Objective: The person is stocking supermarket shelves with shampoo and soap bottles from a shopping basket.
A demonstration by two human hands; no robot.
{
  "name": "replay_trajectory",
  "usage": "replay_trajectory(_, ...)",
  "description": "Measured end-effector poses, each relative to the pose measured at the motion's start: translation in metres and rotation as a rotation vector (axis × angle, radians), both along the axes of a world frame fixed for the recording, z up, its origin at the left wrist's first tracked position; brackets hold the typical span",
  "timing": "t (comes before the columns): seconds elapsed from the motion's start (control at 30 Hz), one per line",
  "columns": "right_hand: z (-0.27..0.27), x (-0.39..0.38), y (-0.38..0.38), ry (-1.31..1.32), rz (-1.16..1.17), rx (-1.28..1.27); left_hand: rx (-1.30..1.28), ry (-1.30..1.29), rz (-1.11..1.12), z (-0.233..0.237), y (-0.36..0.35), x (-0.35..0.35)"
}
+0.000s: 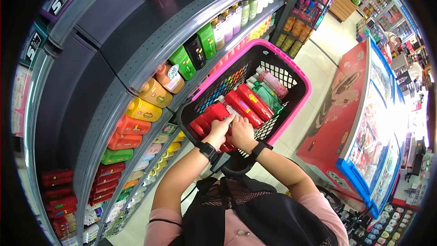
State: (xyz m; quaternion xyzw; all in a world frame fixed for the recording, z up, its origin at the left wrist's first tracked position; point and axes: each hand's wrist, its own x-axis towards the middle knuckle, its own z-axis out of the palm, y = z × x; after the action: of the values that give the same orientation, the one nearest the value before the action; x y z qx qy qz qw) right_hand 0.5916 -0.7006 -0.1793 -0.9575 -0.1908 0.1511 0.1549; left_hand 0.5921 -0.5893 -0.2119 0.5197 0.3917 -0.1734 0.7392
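Observation:
A black basket with a pink rim (306, 82) is in front of me. Inside lie several red bottles (253, 102), green bottles (268, 95) and a pink pack (273, 84). My left hand (220, 130) is in the basket's near part, on the red bottles there, its fingers bent near my other hand. My right hand (242, 132) is close beside it, fingers bent over the near ends of the red bottles. Both hands' fingertips nearly meet, and what they hold between them is too small to make out. A black band is on each wrist.
Curved store shelves (150, 54) with shampoo bottles and red packs run along the left. A red and blue chest freezer (337, 105) stands at the right. Tiled floor (314, 64) shows between them. A wooden stand (341, 3) is farther back.

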Motion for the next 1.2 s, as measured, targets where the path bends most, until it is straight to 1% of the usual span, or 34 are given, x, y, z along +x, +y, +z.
replay_trajectory(0.03, 0.005, -0.003, 0.002, -0.057, 0.041, 0.037, 0.009, -0.006, 0.033, 0.008, 0.005, -0.003)
replay_trajectory(0.07, 0.012, -0.004, 0.002, -0.058, 0.045, 0.042, -0.044, -0.005, 0.075, 0.016, 0.011, -0.007)
replay_trajectory(0.1, 0.029, -0.005, -0.001, 0.008, 0.113, 0.189, -0.038, -0.006, 0.081, 0.024, 0.018, -0.014)
replay_trajectory(0.13, 0.038, -0.005, -0.003, 0.076, 0.182, 0.335, -0.089, -0.102, 0.12, 0.032, 0.025, -0.022)
replay_trajectory(0.17, 0.03, 0.001, -0.006, 0.135, 0.237, 0.444, -0.14, -0.198, 0.158, 0.04, 0.032, -0.028)
replay_trajectory(0.2, 0.035, 0.007, -0.009, 0.312, 0.237, 0.573, -0.138, -0.231, 0.131, 0.052, 0.039, -0.035)
replay_trajectory(0.23, 0.04, 0.013, -0.011, 0.493, 0.235, 0.699, -0.075, -0.269, 0.09, 0.058, 0.046, -0.043)
replay_trajectory(0.27, 0.022, 0.021, -0.011, 0.602, 0.199, 0.885, -0.056, -0.319, 0.079, 0.059, 0.054, -0.05)
replay_trajectory(0.3, 0.014, 0.029, -0.011, 0.47, 0.138, 0.773, -0.036, -0.371, 0.068, 0.06, 0.061, -0.057)
replay_trajectory(0.37, -0.005, 0.033, -0.005, 0.244, 0.02, 0.392, -0.041, -0.47, 0.124, 0.075, 0.075, -0.076)
replay_trajectory(0.4, -0.017, 0.029, -0.001, 0.086, 0.075, 0.234, -0.017, -0.491, 0.123, 0.078, 0.084, -0.085)
replay_trajectory(0.47, -0.026, 0.016, 0.014, 0.147, 0.129, 0.023, 0.015, -0.515, 0.135, 0.09, 0.101, -0.103)
replay_trajectory(0.5, -0.029, 0.008, 0.022, 0.158, 0.137, -0.069, 0.088, -0.517, 0.123, 0.1, 0.108, -0.113)
replay_trajectory(0.53, -0.042, 0.003, 0.029, 0.155, 0.149, -0.068, 0.16, -0.52, 0.109, 0.106, 0.116, -0.122)
replay_trajectory(0.57, -0.059, -0.001, 0.038, 0.103, 0.107, -0.176, 0.166, -0.522, 0.12, 0.106, 0.125, -0.131)
replay_trajectory(0.6, -0.06, -0.005, 0.047, 0.05, 0.062, -0.284, 0.201, -0.57, 0.138, 0.104, 0.134, -0.142)
replay_trajectory(0.67, -0.058, -0.008, 0.048, 0.075, 0.049, -0.273, 0.23, -0.613, 0.184, 0.103, 0.15, -0.162)
replay_trajectory(0.73, -0.033, -0.007, 0.044, 0.177, 0.027, -0.231, 0.248, -0.658, 0.209, 0.113, 0.158, -0.178)
replay_trajectory(0.77, -0.034, -0.009, 0.04, 0.152, 0.036, -0.193, 0.269, -0.705, 0.232, 0.118, 0.164, -0.186)
replay_trajectory(0.8, -0.036, -0.007, 0.035, 0.177, 0.038, -0.126, 0.3, -0.706, 0.215, 0.12, 0.17, -0.195)
replay_trajectory(0.83, -0.038, -0.006, 0.033, 0.202, 0.055, -0.052, 0.334, -0.715, 0.247, 0.122, 0.176, -0.204)
replay_trajectory(0.9, -0.03, -0.008, 0.033, 0.184, 0.061, 0.04, 0.376, -0.674, 0.198, 0.127, 0.188, -0.221)
replay_trajectory(0.93, -0.043, -0.005, 0.032, 0.186, 0.083, 0.001, 0.384, -0.714, 0.223, 0.127, 0.193, -0.229)
replay_trajectory(0.97, -0.04, -0.011, 0.031, 0.109, 0.032, 0.057, 0.395, -0.755, 0.247, 0.13, 0.199, -0.237)
replay_trajectory(1.0, -0.043, -0.008, 0.031, 0.202, 0.001, 0.017, 0.459, -0.796, 0.249, 0.137, 0.206, -0.246)
replay_trajectory(1.03, -0.068, -0.005, 0.025, 0.106, -0.036, 0.057, 0.514, -0.832, 0.242, 0.143, 0.213, -0.255)
replay_trajectory(1.07, -0.069, -0.004, 0.024, 0.129, -0.043, 0.056, 0.498, -0.819, 0.326, 0.157, 0.217, -0.264)
replay_trajectory(1.1, -0.065, -0.001, 0.022, 0.15, -0.061, 0.048, 0.527, -0.823, 0.354, 0.169, 0.225, -0.275)
replay_trajectory(1.17, -0.068, 0.009, 0.019, 0.155, -0.044, 0.017, 0.679, -0.86, 0.441, 0.188, 0.241, -0.289)
replay_trajectory(1.2, -0.07, 0.013, 0.017, 0.149, -0.041, 0.116, 0.696, -0.892, 0.493, 0.195, 0.25, -0.295)
